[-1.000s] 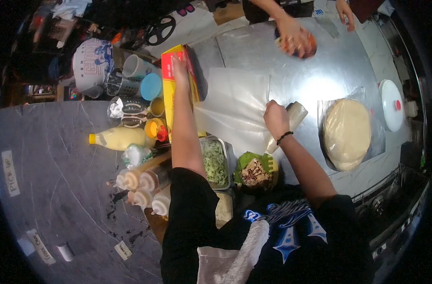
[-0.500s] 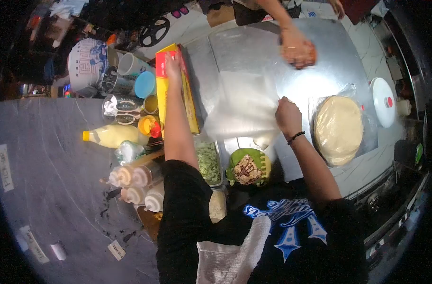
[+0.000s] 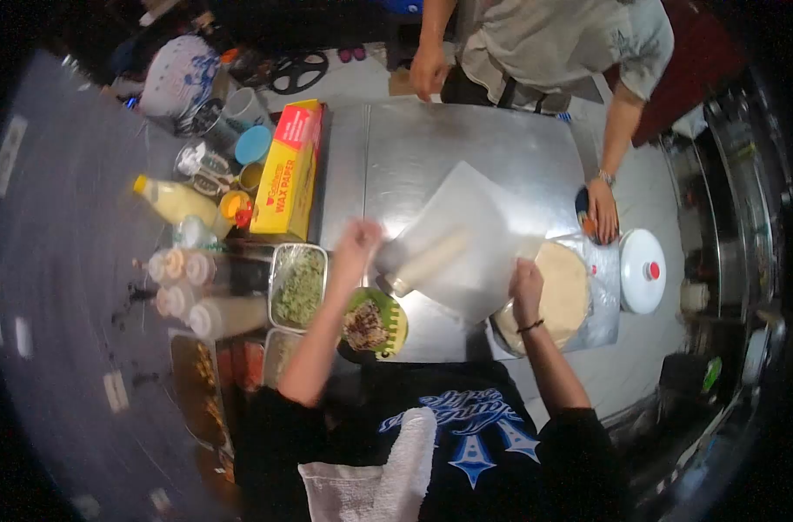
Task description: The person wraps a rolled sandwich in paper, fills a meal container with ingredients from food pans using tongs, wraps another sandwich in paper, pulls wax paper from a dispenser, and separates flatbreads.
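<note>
My right hand [image 3: 525,287] pinches a corner of a translucent sheet of wax paper [image 3: 470,204], which hangs over the steel table. A pale rolled item [image 3: 402,284], perhaps a rolled flatbread, lies partly under the sheet and shows faintly through it. My left hand [image 3: 359,248] is left of the sheet, above the table. Motion smears its fingers. Close below it is a green, toothed-edged plate or board [image 3: 394,324] bearing a brown, sauce-streaked filling [image 3: 368,325]. Near my right hand lies a stack of round flatbreads [image 3: 562,291] in clear plastic.
A yellow wax paper box [image 3: 285,178] stands at the left of the steel table [image 3: 466,130]. Nearby are a tub of shredded greens [image 3: 298,287], squeeze bottles [image 3: 227,317] and a yellow-capped bottle [image 3: 175,202]. Across the table, a co-worker's hand [image 3: 603,213] rests by a white lid [image 3: 643,271].
My left hand has left the wax paper box and moved toward me. The sheet now overlaps the rolled item. The co-worker's wiping hand moved right, and the view has shifted.
</note>
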### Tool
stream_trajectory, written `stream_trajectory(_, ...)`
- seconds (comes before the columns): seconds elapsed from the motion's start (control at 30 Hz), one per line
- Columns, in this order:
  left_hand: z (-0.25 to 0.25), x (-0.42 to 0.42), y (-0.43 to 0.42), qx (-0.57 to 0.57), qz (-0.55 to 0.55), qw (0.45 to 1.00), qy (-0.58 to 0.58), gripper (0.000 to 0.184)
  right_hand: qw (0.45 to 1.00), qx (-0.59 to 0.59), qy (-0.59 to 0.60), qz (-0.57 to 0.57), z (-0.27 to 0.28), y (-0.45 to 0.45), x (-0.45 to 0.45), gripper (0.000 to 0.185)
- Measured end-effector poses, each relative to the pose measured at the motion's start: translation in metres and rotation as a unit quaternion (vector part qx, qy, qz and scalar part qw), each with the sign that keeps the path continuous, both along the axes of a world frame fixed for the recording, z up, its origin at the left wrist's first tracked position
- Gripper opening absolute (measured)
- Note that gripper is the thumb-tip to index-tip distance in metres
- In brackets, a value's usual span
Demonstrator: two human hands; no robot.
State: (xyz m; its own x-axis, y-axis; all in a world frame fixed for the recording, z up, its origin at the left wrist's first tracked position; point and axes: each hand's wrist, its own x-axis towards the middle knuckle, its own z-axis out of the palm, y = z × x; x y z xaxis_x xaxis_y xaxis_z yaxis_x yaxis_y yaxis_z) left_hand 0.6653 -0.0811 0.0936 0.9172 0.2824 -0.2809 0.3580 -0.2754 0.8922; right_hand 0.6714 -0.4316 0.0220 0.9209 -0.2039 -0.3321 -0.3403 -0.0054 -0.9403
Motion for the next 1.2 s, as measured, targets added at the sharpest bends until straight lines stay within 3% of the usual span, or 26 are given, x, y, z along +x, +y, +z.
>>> stream_trajectory(0.03, -0.039, -0.045, -0.025, 0.011, -0.024, 0.999, 0.025, 0.052, 1.000, 0.005, -0.021, 0.007, -0.004, 0.000, -0.017, 0.031)
stream_trajectory(0.07, -0.009, -0.077, -0.063, -0.055, 0.014, 0.987, 0.151, 0.067, 0.996, 0.093, -0.003, -0.006, 0.009, 0.010, -0.034, 0.027)
stream_trajectory(0.1, -0.045, -0.125, -0.064, -0.108, 0.032, 0.988, 0.104, 0.073, 0.984, 0.177, 0.003, -0.034, 0.008, 0.038, -0.074, 0.024)
stream_trajectory(0.13, -0.064, -0.158, -0.079, -0.188, 0.051, 0.967, 0.167, 0.072, 0.988, 0.151, 0.008, 0.019, -0.007, 0.031, -0.093, 0.020)
stream_trajectory(0.17, -0.052, -0.183, -0.098, -0.304, 0.108, 0.928, 0.185, 0.075, 0.989, 0.126, 0.010, 0.073, -0.008, 0.034, -0.106, 0.017)
stream_trajectory(0.2, -0.069, -0.202, -0.110, -0.376, 0.132, 0.894, 0.207, 0.075, 0.950, 0.299, 0.092, 0.022, -0.006, 0.032, -0.125, 0.016)
stream_trajectory(0.23, -0.086, -0.220, -0.117, -0.447, 0.155, 0.852, 0.226, 0.075, 0.947, 0.301, 0.102, 0.045, 0.002, 0.031, -0.140, 0.016)
stream_trajectory(0.3, -0.082, -0.237, -0.131, -0.480, 0.200, 0.839, 0.162, 0.059, 0.907, 0.391, 0.138, 0.079, 0.012, 0.035, -0.165, 0.012)
stream_trajectory(0.33, -0.117, -0.261, -0.097, -0.492, 0.176, 0.843, 0.127, 0.050, 0.899, 0.404, 0.124, 0.112, -0.009, 0.064, -0.204, 0.014)
stream_trajectory(0.43, -0.140, -0.295, -0.093, -0.582, 0.217, 0.783, 0.026, 0.030, 0.876, 0.388, 0.172, 0.231, 0.005, 0.070, -0.232, 0.016)
stream_trajectory(0.5, -0.131, -0.323, -0.088, -0.620, 0.212, 0.752, -0.073, 0.026, 0.863, 0.367, 0.195, 0.287, 0.013, 0.074, -0.248, 0.017)
stream_trajectory(0.57, -0.108, -0.366, -0.072, -0.567, 0.256, 0.775, -0.112, 0.024, 0.853, 0.362, 0.193, 0.322, 0.015, 0.081, -0.266, 0.018)
stream_trajectory(0.63, -0.103, -0.409, -0.052, -0.536, 0.257, 0.786, -0.169, 0.022, 0.866, 0.356, 0.254, 0.243, 0.015, 0.096, -0.265, 0.019)
stream_trajectory(0.7, -0.083, -0.456, -0.039, -0.466, 0.316, 0.814, -0.142, 0.020, 0.859, 0.340, 0.264, 0.278, 0.017, 0.114, -0.257, 0.020)
stream_trajectory(0.8, -0.039, -0.527, -0.018, -0.421, 0.375, 0.817, -0.117, 0.020, 0.852, 0.210, 0.182, 0.444, 0.025, 0.151, -0.261, 0.021)
stream_trajectory(0.87, -0.042, -0.559, -0.008, -0.240, 0.440, 0.860, -0.096, 0.027, 0.841, 0.160, 0.149, 0.494, 0.030, 0.188, -0.272, 0.020)
stream_trajectory(0.9, -0.045, -0.584, 0.000, -0.203, 0.495, 0.840, -0.086, 0.033, 0.833, 0.114, 0.120, 0.528, 0.025, 0.209, -0.287, 0.019)
stream_trajectory(0.97, -0.079, -0.630, 0.020, -0.147, 0.552, 0.803, -0.169, 0.049, 0.792, 0.140, 0.045, 0.592, -0.006, 0.260, -0.317, 0.019)
stream_trajectory(1.0, -0.092, -0.651, 0.027, -0.149, 0.552, 0.802, -0.173, 0.049, 0.782, 0.108, 0.041, 0.613, -0.009, 0.283, -0.335, 0.017)
stream_trajectory(1.07, -0.092, -0.687, 0.050, -0.077, 0.652, 0.746, -0.113, 0.062, 0.776, 0.069, 0.056, 0.624, -0.009, 0.326, -0.369, 0.016)
stream_trajectory(1.17, -0.093, -0.717, 0.071, -0.007, 0.679, 0.732, -0.052, 0.072, 0.781, 0.031, 0.022, 0.624, -0.032, 0.376, -0.403, 0.013)
stream_trajectory(1.2, -0.113, -0.728, 0.081, 0.033, 0.677, 0.733, -0.051, 0.077, 0.777, -0.036, -0.115, 0.619, -0.046, 0.385, -0.408, 0.014)
